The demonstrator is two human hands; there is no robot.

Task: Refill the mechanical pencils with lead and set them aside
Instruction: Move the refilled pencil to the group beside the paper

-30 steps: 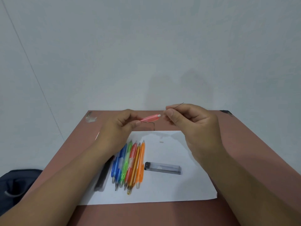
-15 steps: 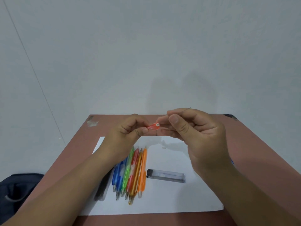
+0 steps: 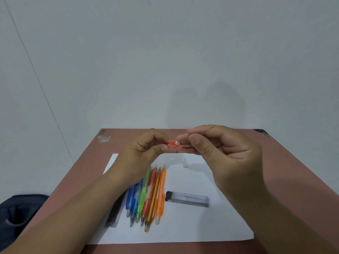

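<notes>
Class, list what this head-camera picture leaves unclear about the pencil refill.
- Red pencil: barrel hidden in the left hand.
- Lead: too thin; the right hand covers most of it.
- Dark case: blurred, under the left forearm.
- Lead box: contents too small.

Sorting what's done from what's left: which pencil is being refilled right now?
The red pencil pinched in the left hand, raised above the sheet; the right hand holds a lead to its end. The other pencils lie together on the paper.
</notes>
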